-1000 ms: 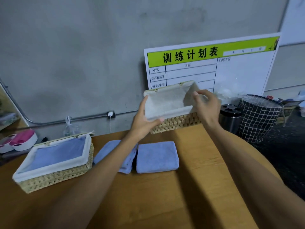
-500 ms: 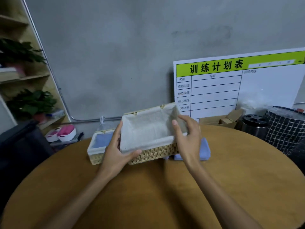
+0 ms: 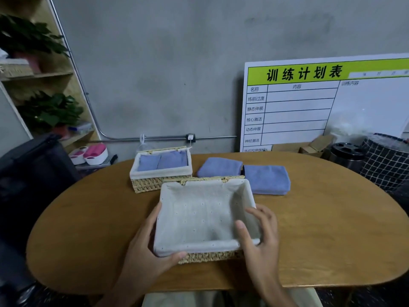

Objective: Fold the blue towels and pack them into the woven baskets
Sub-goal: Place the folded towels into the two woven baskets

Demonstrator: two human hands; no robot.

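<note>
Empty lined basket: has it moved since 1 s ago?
Yes. The empty lined basket came toward the person: it was beyond the two folded blue towels, now sits on the table nearer than them.

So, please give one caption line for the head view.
Both hands hold an empty lined basket near two folded blue towels.

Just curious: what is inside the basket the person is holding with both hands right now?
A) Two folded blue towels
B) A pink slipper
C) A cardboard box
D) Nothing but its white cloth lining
D. The near basket, gripped by the left hand and right hand, shows only bare white lining; two folded blue towels lie on the table behind it, and the far basket already holds towels.
</note>
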